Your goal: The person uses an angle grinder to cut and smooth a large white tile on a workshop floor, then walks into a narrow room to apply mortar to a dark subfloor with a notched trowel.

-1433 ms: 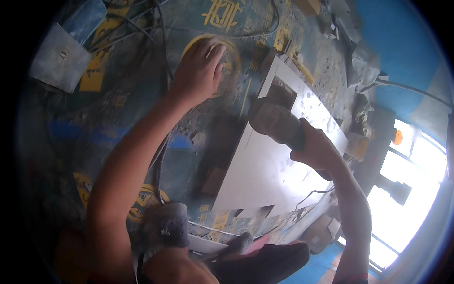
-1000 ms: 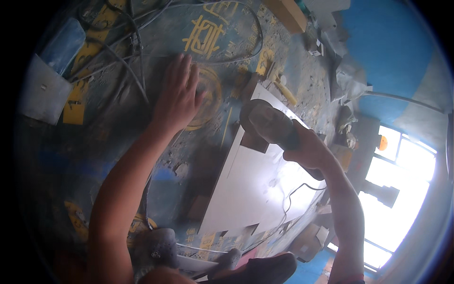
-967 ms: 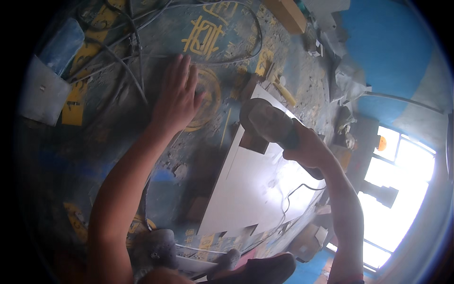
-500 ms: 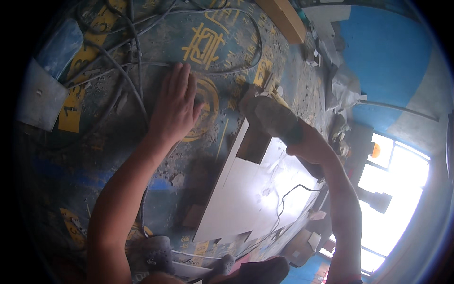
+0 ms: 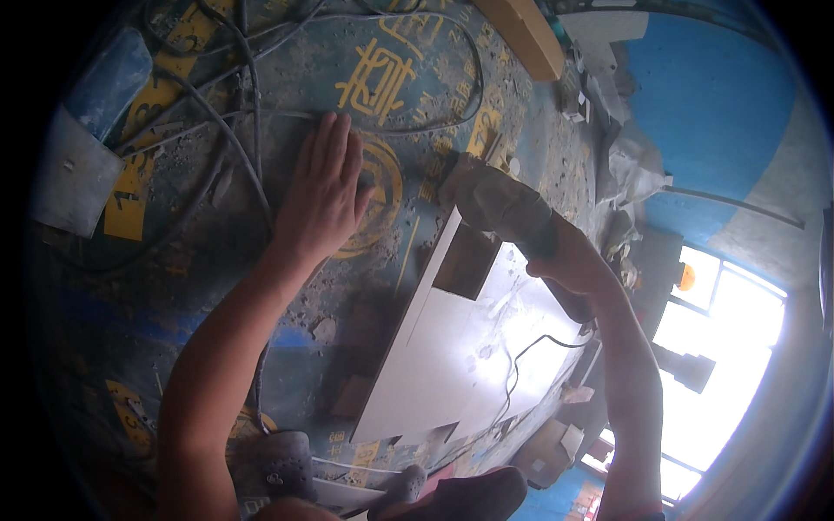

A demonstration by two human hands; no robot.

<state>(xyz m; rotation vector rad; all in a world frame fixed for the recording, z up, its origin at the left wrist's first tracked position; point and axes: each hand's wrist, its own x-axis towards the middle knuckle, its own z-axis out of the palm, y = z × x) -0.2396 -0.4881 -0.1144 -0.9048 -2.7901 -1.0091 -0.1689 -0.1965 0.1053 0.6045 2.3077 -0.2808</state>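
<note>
My right hand point(image 5: 573, 256) is wrapped round the body of a dusty, dark angle grinder point(image 5: 504, 204). The grinder's head is over the far end of a white tile point(image 5: 408, 373), and its disc cannot be made out. A dark rectangular notch point(image 5: 466, 265) shows in the tile just below the grinder. Palm down, my left hand point(image 5: 326, 191) lies on the dusty green printed floor sheet point(image 5: 287, 208), left of the tile. Its fingers are stretched out and it holds nothing.
Grey cables point(image 5: 252, 113) loop across the sheet at the far left, near a metal plate point(image 5: 78, 178). A black cord point(image 5: 519, 356) crosses the tile. A cardboard box point(image 5: 521, 39) lies at the far edge. My shoe point(image 5: 282, 464) is near the bottom, and a bright window point(image 5: 721, 365) is at right.
The angle grinder in my right hand has shifted very slightly at the tile's far end. My left hand stays flat on the sheet.
</note>
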